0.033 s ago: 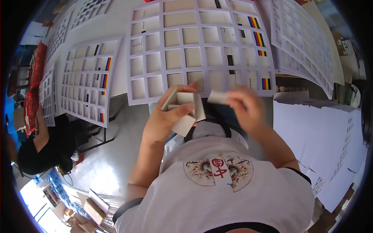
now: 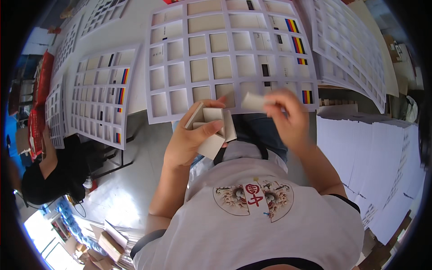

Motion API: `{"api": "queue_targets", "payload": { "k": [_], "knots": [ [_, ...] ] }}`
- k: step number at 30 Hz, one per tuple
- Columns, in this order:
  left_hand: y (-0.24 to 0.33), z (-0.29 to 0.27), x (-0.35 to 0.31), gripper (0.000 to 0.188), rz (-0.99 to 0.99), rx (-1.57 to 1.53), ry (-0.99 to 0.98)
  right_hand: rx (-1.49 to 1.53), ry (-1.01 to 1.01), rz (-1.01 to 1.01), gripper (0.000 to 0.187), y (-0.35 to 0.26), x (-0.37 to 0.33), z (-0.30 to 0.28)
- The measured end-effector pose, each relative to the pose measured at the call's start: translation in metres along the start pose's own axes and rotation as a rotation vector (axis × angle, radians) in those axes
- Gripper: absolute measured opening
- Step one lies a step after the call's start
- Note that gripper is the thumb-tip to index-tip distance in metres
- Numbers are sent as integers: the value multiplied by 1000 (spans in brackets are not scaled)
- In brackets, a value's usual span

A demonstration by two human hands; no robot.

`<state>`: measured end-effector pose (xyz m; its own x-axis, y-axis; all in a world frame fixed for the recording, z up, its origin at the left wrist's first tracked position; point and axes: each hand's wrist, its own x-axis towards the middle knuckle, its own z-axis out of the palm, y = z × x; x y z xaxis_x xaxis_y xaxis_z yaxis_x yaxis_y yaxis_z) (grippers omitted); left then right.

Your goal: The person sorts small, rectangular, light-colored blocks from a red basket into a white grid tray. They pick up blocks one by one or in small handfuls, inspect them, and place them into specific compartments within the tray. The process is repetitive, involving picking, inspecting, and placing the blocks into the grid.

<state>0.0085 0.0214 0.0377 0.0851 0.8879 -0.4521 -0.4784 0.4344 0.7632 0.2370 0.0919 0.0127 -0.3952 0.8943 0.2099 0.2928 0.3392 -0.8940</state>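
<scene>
Several thick cream card pieces [image 2: 212,146] are gripped in a loose, fanned stack by my left hand [image 2: 191,135], its thumb pressed across them. Between the fingers of my right hand [image 2: 288,114] is a single small cream card rectangle [image 2: 254,101], a little blurred. It is held over the near edge of a large white grid panel [image 2: 177,118] in front of me. Many rectangular windows run through this panel. Some show plain cream card [image 2: 199,69], others white backing with dark marks or blue, red, yellow and black stripes [image 2: 292,25].
More grid panels lean to the left [image 2: 101,92] and lie stacked at the right [image 2: 348,54] on the pale table [image 2: 130,27]. Close on my right stand tall stacked white sheets [image 2: 366,166]. At far left a person in black [image 2: 56,164] works by red material [image 2: 39,126].
My right hand has risen slightly with its card rectangle, which now overlaps the panel's near edge more. My left hand stays almost where it was.
</scene>
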Motion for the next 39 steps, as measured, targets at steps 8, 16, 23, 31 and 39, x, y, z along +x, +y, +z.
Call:
{"api": "queue_targets", "payload": {
  "k": [8,16,23,31,39],
  "knots": [
    [-5,-1,-2,47,17,0,19,-390,-376,-277,18,14,77,-12],
    [-2,0,-3,40,-21,-100,22,-645,-233,-365,31,8,51,2],
    [-1,2,1,44,21,-30,77,-626,-304,-413,40,19,1,11],
    [-7,27,13,41,19,-11,27,270,-271,241,21,-16,19,6],
    [-13,37,8,26,-62,-86,-167,347,-197,399,25,-28,27,-38]
  ]
}}
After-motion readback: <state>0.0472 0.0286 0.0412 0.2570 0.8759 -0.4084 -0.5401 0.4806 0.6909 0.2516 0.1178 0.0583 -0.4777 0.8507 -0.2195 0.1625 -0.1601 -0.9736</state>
